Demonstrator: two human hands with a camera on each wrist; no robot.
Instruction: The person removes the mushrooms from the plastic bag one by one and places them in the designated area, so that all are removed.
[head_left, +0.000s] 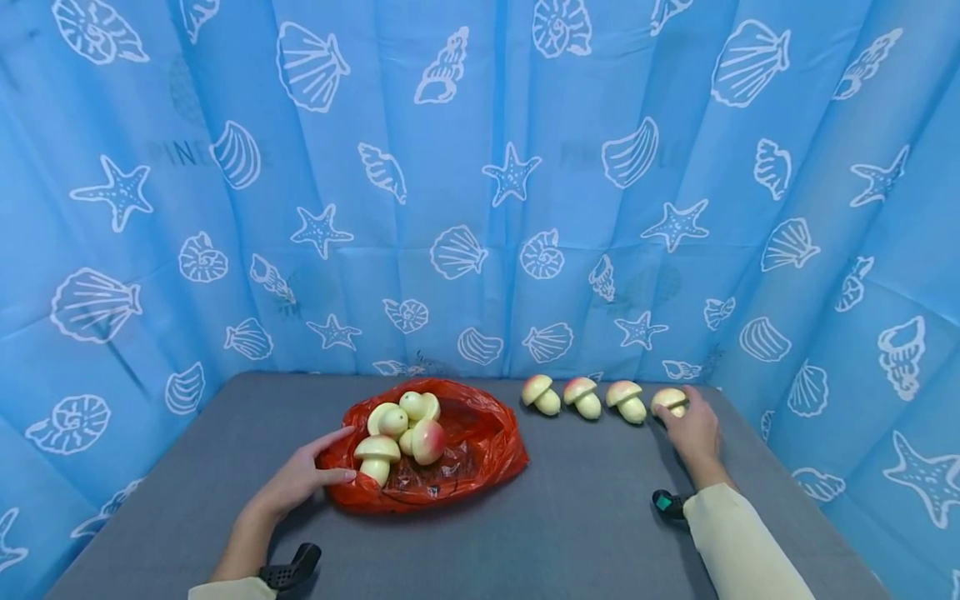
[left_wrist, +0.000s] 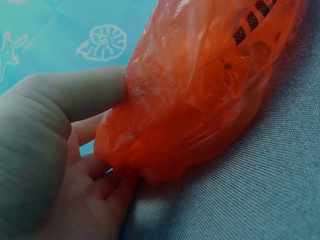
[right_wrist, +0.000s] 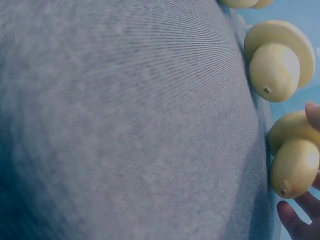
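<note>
A red plastic bag (head_left: 480, 479) lies on the table with its mouth spread, several toy mushrooms (head_left: 377, 450) inside its left half. At the bag's left end, my left hand (head_left: 296, 475) holds its side, thumb in front and fingers behind. The left wrist view shows the bag's crumpled film (left_wrist: 185, 110) between thumb (left_wrist: 95, 92) and fingers. On the right, my right hand (head_left: 693, 429) grips the rightmost mushroom (head_left: 667, 401) of a row at the table's back. In the right wrist view, fingertips surround that pale mushroom (right_wrist: 294, 167), its stem facing the camera.
Three more toy mushrooms with pink-tinged caps, the nearest (head_left: 626, 402) just left of my right hand, lie along the back of the grey table (head_left: 577, 517). A blue curtain (head_left: 480, 208) with white shell prints hangs behind. Black straps (head_left: 292, 571) circle the wrists.
</note>
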